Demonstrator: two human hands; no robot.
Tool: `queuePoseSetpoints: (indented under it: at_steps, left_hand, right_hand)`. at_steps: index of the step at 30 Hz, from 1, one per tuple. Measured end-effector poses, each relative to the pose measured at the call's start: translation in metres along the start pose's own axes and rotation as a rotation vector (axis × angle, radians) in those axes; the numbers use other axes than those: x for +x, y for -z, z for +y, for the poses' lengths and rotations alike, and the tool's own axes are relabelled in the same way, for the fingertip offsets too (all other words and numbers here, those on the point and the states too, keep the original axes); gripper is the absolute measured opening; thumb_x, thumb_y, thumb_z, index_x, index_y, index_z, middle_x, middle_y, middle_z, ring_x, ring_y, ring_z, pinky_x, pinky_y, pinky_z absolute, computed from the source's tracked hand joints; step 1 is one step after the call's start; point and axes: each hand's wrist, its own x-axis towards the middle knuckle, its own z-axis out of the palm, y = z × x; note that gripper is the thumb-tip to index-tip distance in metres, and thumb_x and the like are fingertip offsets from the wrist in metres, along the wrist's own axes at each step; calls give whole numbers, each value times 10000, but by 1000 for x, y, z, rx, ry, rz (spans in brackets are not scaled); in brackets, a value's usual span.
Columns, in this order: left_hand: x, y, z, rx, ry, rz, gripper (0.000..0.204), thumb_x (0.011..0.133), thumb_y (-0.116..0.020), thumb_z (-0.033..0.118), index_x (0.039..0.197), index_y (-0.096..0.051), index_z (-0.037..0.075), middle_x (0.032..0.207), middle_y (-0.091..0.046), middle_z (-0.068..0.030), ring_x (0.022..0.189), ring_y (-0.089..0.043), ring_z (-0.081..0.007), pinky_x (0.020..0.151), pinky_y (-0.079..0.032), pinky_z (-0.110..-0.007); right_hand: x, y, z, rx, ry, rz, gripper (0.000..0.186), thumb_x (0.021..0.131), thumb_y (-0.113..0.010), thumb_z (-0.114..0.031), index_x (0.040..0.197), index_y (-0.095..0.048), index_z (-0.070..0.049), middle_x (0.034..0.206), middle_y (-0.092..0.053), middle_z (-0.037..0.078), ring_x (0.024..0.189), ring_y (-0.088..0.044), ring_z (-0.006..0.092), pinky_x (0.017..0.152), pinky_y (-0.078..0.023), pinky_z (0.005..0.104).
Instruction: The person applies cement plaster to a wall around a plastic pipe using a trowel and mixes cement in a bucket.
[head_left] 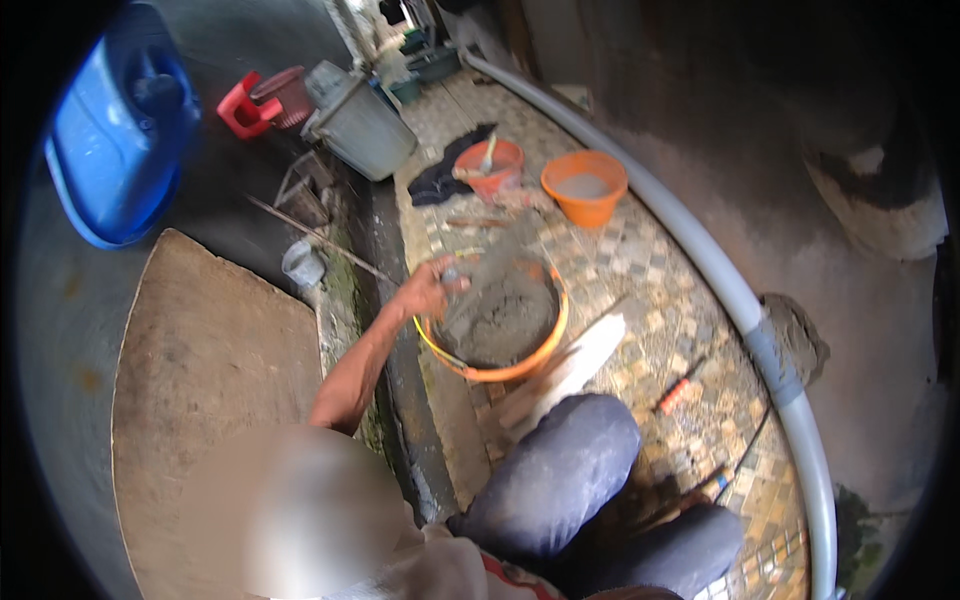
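Bent knees in dusty blue-grey trousers [555, 475] are filling the foreground, below and to the right of the grip. Above them, the person's left hand [426, 290] is reaching to the left rim of an orange bucket [530, 368], fingers curling; motion blur is hiding whether they are closing on the smeared grey shape [505, 248] just beside them, so what the grip is holding cannot be told. Wet grey mix [510, 318] is sitting in the bucket, just right of the grip and slightly below it. Farther up and right of the grip, an orange basin [595, 208] is standing on patterned tiles [625, 250]. Above and left, a grey bin [368, 132] is standing, while a brown board [210, 340] is lying left and below
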Motion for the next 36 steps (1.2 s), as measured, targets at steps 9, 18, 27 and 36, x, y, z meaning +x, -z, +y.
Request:
queuePoseSetpoints:
  at_steps: [9, 18, 27, 36]
  left_hand:
    - [6, -55, 47, -838, 221, 17, 300, 1078, -509, 122, 1325, -610, -16, 1147, -720, -53, 993, -692, -126, 905, -558, -287]
    - [37, -120, 81, -800, 281, -185, 206, 1053, -570, 166, 1158, -663, 15, 1034, -711, -48, 910, -708, -150, 774, -584, -313]
    - [93, -233, 103, -784, 461, -209, 193, 961, -695, 39, 1101, -628, -74, 997, -672, -147, 895, -702, -227, 729, -644, -322]
    - [72, -372, -2, -553, 468, -311, 189, 928, -679, 7, 1105, -621, -29, 948, -671, -104, 864, -681, -222, 742, -588, -327]
  right_hand:
    - [-17, 10, -6, 32, -6, -19, 414, 997, -610, -70, 1395, -571, 34, 1194, -713, 146, 1078, -694, 181, 920, -547, 279]
    - [-27, 28, -6, 87, -14, -68, 407, 1000, -604, -64, 1394, -573, 34, 1196, -712, 145, 1084, -693, 180, 927, -545, 276]
    - [-44, 37, 15, 169, -121, -145, 471, 1037, -604, -281, 1452, -544, -68, 1370, -632, 184, 1200, -646, 244, 992, -527, 349]
    - [-97, 25, -21, 309, -150, 134, 426, 1005, -646, -196, 1389, -572, -28, 1233, -659, 148, 1058, -652, 204, 892, -526, 312]
